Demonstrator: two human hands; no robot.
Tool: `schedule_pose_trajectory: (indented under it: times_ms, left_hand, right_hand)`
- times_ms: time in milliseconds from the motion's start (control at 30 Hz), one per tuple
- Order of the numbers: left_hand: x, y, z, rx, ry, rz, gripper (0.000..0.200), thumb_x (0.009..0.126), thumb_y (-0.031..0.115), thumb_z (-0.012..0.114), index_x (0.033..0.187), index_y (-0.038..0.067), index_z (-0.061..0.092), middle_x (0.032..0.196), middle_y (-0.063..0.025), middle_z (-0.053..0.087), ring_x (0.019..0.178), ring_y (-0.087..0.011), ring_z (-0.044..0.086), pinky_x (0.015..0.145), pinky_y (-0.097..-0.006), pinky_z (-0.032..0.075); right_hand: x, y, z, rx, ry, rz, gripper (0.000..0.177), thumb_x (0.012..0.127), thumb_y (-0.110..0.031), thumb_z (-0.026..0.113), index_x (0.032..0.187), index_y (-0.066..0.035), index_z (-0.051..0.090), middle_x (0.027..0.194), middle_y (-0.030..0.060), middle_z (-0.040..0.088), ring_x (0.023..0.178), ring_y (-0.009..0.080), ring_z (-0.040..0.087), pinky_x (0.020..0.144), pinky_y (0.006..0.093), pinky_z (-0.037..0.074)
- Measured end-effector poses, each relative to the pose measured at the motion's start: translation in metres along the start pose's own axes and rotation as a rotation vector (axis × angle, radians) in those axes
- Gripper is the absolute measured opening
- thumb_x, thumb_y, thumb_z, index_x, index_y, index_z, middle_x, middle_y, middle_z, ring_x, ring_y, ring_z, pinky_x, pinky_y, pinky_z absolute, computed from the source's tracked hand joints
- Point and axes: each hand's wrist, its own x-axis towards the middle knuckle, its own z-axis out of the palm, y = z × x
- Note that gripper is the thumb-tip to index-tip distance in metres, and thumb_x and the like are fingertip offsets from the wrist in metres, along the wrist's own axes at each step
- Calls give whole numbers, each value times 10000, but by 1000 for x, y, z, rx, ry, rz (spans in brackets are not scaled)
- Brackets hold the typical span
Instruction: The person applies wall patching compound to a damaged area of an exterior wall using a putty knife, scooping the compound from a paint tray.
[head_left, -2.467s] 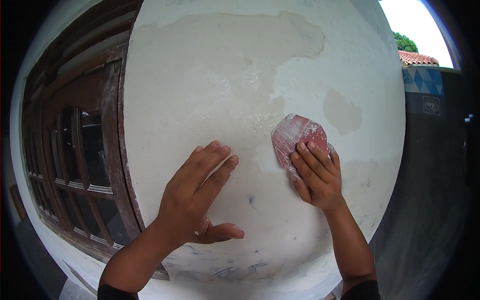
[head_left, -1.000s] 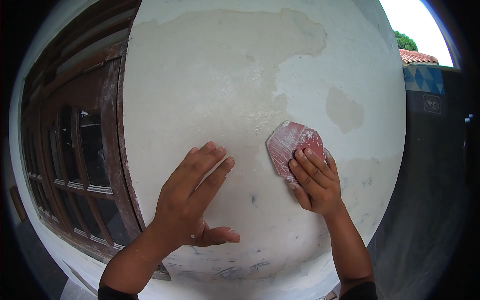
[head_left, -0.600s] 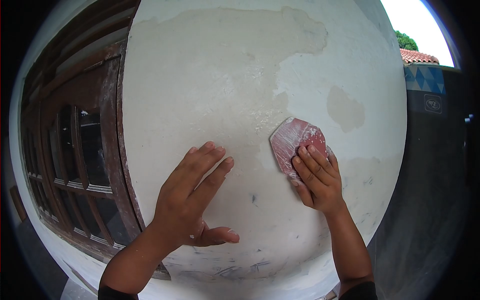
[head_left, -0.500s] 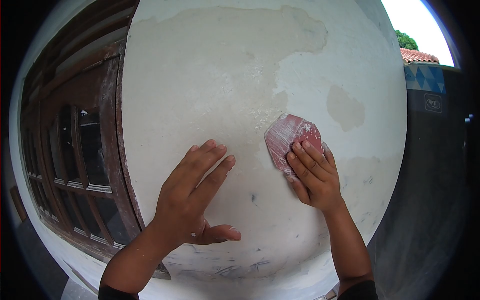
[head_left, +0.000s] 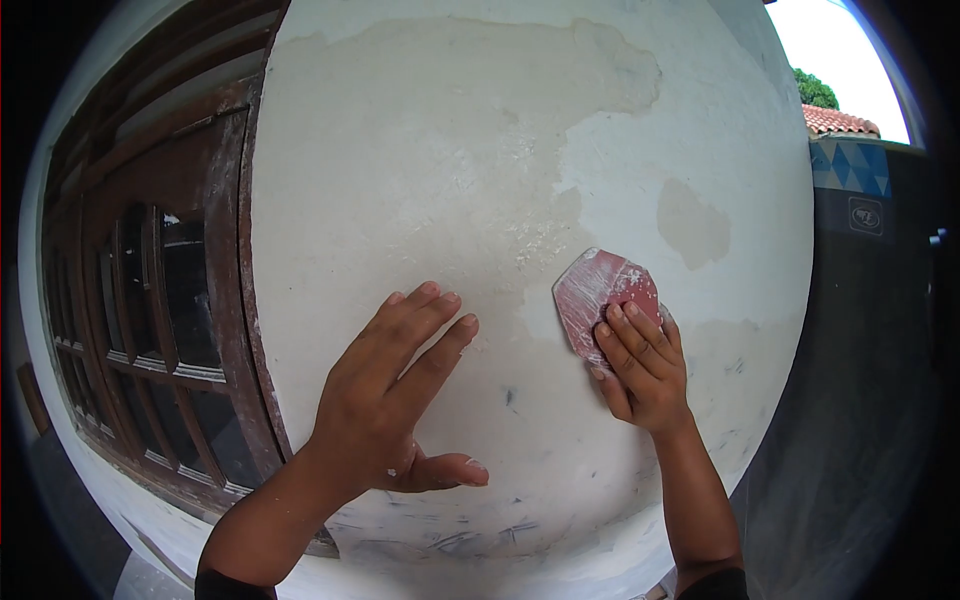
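Observation:
My right hand (head_left: 645, 375) grips a red putty spreader (head_left: 600, 290) by its lower right part, fingers laid over its face and thumb along the lower edge. White putty streaks and crumbs cover much of the spreader, which lies close against the pale plastered wall (head_left: 400, 170). To the left, my left hand (head_left: 390, 385) is open, with the fingers stretched upward, the thumb pointing right and nothing held. Its fingertips are right at the wall surface. White specks dot the thumb and wrist.
Rough putty crumbs (head_left: 540, 240) cling to the wall just up and left of the spreader. A damp-looking beige patch (head_left: 692, 225) shows at right. A dark wooden window frame (head_left: 235, 300) borders the wall on the left; a dark panel (head_left: 850, 350) stands on the right.
My right hand and the spreader have shifted slightly right and down, away from the putty crumbs. My left hand keeps its pose, while the whole view has moved a little.

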Motion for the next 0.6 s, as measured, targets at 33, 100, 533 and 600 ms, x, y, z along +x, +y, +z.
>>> schedule_pose_trajectory:
  times_ms: [33, 100, 533, 600]
  left_hand:
    - [0, 0, -1, -6, -4, -1, 1009, 765, 835, 558, 1299, -20, 591, 1308, -235, 567, 1269, -406, 539, 1072, -546, 423]
    - [0, 0, 0, -1, -12, 0, 1012, 762, 838, 555, 1299, -18, 592, 1306, -235, 568, 1270, -405, 539, 1072, -545, 423]
    - [2, -1, 0, 5, -1, 0, 1010, 763, 842, 547, 1297, -14, 595, 1302, -237, 571, 1271, -406, 538, 1071, -546, 423]
    - [0, 0, -3, 7, -4, -2, 1009, 764, 841, 549, 1297, -14, 595, 1302, -237, 570, 1270, -407, 538, 1072, -545, 423]
  right_hand:
    - [2, 0, 1, 0, 0, 1, 416, 839, -212, 692, 1247, -127, 697, 1334, 59, 644, 1285, 219, 560, 1103, 442, 345]
    - [8, -1, 2, 13, 15, 16, 419, 834, -215, 692, 1244, -127, 699, 1330, 60, 647, 1283, 215, 562, 1100, 444, 349]
    - [33, -16, 7, -44, -22, -61, 402, 853, -246, 688, 1245, -159, 701, 1326, 28, 652, 1307, 194, 542, 1119, 443, 339]
    - [21, -12, 8, -47, -35, -36, 412, 854, -254, 692, 1256, -166, 696, 1329, 22, 651, 1310, 183, 538, 1115, 439, 344]
